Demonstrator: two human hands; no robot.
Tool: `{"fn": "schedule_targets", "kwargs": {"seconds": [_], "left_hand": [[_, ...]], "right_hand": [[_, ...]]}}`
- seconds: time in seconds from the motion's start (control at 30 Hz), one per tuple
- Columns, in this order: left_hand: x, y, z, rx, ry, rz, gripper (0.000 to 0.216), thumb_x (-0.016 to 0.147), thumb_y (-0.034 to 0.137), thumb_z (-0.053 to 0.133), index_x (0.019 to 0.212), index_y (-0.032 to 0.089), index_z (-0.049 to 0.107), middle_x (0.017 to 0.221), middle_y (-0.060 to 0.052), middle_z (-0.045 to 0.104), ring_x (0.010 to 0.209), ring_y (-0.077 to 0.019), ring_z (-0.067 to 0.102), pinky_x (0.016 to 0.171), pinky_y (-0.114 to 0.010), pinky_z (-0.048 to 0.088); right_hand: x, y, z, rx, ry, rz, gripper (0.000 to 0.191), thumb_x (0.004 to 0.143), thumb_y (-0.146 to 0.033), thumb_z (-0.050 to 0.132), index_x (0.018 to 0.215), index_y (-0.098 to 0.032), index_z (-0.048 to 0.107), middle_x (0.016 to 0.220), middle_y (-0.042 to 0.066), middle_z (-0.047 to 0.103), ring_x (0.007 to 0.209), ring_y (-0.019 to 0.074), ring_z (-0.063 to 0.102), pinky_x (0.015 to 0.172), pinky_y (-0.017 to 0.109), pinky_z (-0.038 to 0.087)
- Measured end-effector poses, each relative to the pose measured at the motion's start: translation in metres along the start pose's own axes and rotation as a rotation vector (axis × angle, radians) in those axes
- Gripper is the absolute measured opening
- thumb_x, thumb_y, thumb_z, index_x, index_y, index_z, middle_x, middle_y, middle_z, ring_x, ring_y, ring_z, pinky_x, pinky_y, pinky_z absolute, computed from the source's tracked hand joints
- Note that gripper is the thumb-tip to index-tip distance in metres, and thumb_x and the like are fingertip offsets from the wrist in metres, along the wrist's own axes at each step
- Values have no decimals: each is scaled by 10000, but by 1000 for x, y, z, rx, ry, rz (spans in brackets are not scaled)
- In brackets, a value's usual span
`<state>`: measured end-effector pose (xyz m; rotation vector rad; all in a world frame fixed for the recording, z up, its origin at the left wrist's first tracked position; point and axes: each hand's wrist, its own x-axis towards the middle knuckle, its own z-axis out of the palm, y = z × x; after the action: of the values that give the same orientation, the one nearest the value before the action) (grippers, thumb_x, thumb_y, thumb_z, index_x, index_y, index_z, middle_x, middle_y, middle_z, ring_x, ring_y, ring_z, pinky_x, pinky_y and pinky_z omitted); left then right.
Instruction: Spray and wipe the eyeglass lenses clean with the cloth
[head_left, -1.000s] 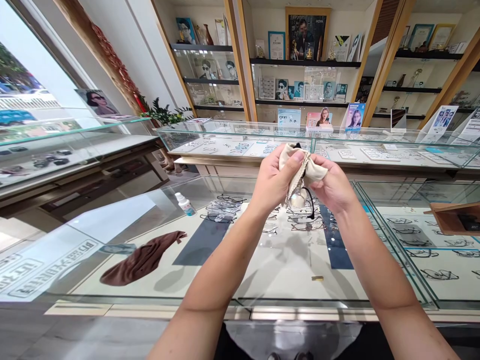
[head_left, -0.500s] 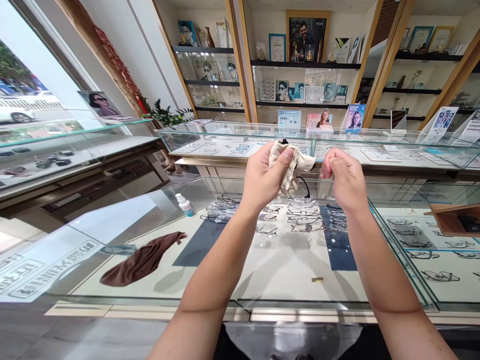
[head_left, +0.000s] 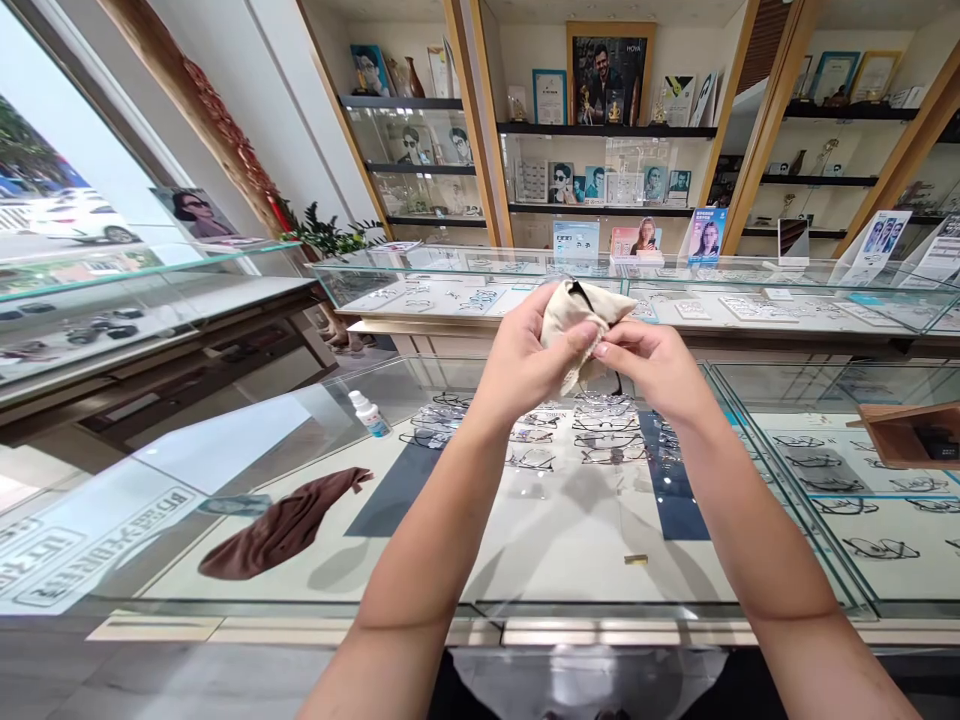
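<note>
Above the glass counter, my left hand (head_left: 525,352) is closed around a cream cleaning cloth (head_left: 562,318) with a zigzag edge, thumb pressed on it. Folded inside the cloth is a pair of glasses (head_left: 619,384); only bits of its black frame show, at the top and below my fingers. My right hand (head_left: 651,360) meets it from the right, thumb and fingers pinching the cloth's edge. The lenses are hidden.
On the counter (head_left: 420,575) lie a brown cloth (head_left: 289,525) and a white spray bottle (head_left: 369,412), both to the left. Several eyeglass frames (head_left: 611,440) sit in rows beneath my hands. A wooden tray (head_left: 900,435) stands at the right.
My right hand has moved left from beside the cloth and now pinches it. The cloth has spread wider over the glasses, still in my left hand.
</note>
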<state>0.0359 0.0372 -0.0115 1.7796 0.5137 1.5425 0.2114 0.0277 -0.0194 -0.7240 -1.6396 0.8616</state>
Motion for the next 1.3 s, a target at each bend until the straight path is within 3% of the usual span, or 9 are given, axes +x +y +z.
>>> {"fn": "schedule_targets", "kwargs": {"seconds": [0.13, 0.3, 0.4, 0.47, 0.7, 0.83, 0.97, 1.13, 1.3], "left_hand": [[-1, 0, -2, -30, -51, 0, 443, 723, 506, 921, 973, 195, 727, 820, -31, 724, 674, -154, 643, 610, -266, 514], [-2, -6, 11, 24, 141, 110, 456, 763, 623, 850, 778, 197, 689, 643, 17, 620, 552, -99, 518, 506, -231, 421], [-3, -7, 17, 61, 267, 182, 529, 828, 696, 757, 698, 196, 645, 595, 24, 558, 544, -94, 477, 513, -242, 405], [-2, -7, 16, 61, 271, 165, 562, 857, 717, 711, 669, 197, 612, 583, 23, 539, 543, -98, 475, 520, -251, 413], [1, -3, -11, -124, -136, -97, 434, 898, 635, 720, 881, 201, 702, 681, -33, 659, 606, -154, 646, 537, -268, 526], [1, 3, -14, -168, -228, -126, 416, 780, 507, 886, 1010, 206, 715, 803, -48, 735, 682, -178, 711, 612, -285, 593], [-1, 3, 2, -157, -82, -69, 444, 724, 508, 925, 955, 200, 702, 730, -12, 719, 564, -137, 660, 535, -258, 557], [-7, -4, 25, -105, 184, 62, 462, 814, 651, 803, 850, 210, 670, 604, 27, 636, 457, -96, 557, 444, -234, 445], [-5, -12, 24, -87, 328, 72, 533, 892, 730, 658, 779, 210, 645, 549, 29, 566, 494, -105, 559, 467, -238, 436]], "right_hand": [[-2, -4, -4, 190, -125, 94, 320, 707, -495, 908, 789, -215, 777, 815, 20, 738, 790, 174, 652, 802, 359, 564], [-6, -10, 0, 261, -282, 71, 268, 776, -468, 875, 862, -222, 812, 816, 15, 764, 830, 170, 686, 851, 355, 581], [-6, -9, 5, 256, -283, 49, 265, 760, -452, 887, 862, -219, 816, 842, 13, 770, 848, 168, 679, 873, 351, 571], [-5, -7, 6, 254, -251, 67, 279, 734, -457, 897, 847, -216, 813, 842, 15, 770, 843, 170, 673, 876, 355, 568], [-1, -4, -3, 266, -108, 94, 246, 722, -428, 882, 747, -213, 765, 756, 9, 739, 737, 151, 639, 801, 345, 557], [-1, -6, -4, 292, -82, 114, 263, 694, -431, 903, 730, -216, 757, 743, 2, 727, 749, 148, 637, 813, 333, 551], [-3, -7, -1, 342, -110, 132, 286, 680, -455, 920, 773, -226, 776, 753, -2, 726, 753, 149, 636, 791, 322, 550], [-7, -8, 1, 305, -203, 104, 285, 735, -468, 897, 775, -215, 770, 775, 10, 728, 771, 155, 645, 824, 338, 551], [-7, -4, 6, 300, -206, 113, 302, 749, -467, 891, 819, -203, 761, 806, 12, 728, 782, 144, 638, 818, 322, 533]]}}
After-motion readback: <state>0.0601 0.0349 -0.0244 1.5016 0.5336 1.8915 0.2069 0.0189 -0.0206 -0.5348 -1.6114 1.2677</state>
